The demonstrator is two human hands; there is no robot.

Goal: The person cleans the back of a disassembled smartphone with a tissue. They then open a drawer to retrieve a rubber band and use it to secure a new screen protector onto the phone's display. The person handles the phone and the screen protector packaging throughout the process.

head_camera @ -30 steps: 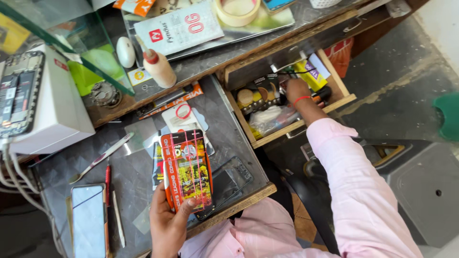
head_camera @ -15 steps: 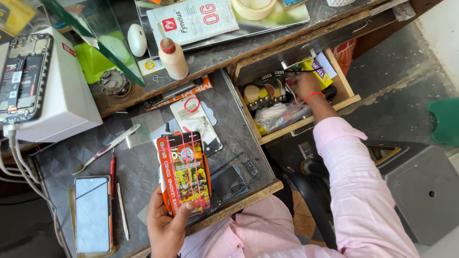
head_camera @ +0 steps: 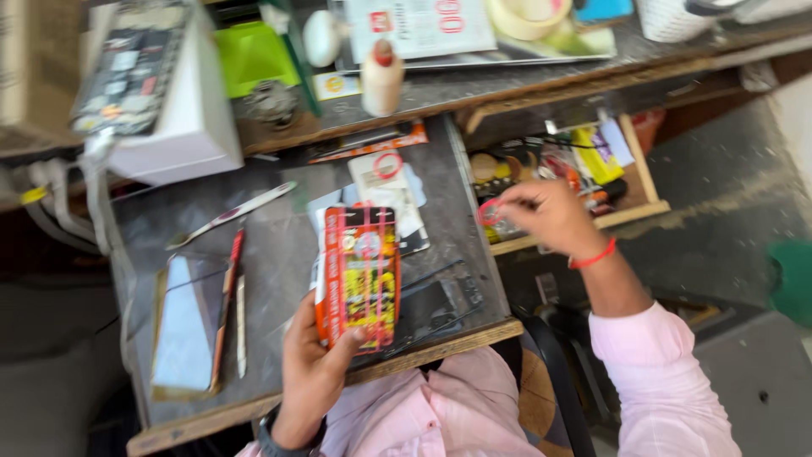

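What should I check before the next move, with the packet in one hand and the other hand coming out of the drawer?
1. Left hand grips the red and yellow packet: ok, held by its lower end.
2. Right hand out of the open drawer: ok, it is above the front edge.
3. Small red ring pinched at right fingertips: cannot tell, blurred.
4. Drawer closed: not ok, open and full.
5. Phone lies flat on the worktop: ok.

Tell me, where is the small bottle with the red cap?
In the head view, the small bottle stands upright at the back of the workbench, on the raised shelf, between the white egg-shaped object and the roll of tape.
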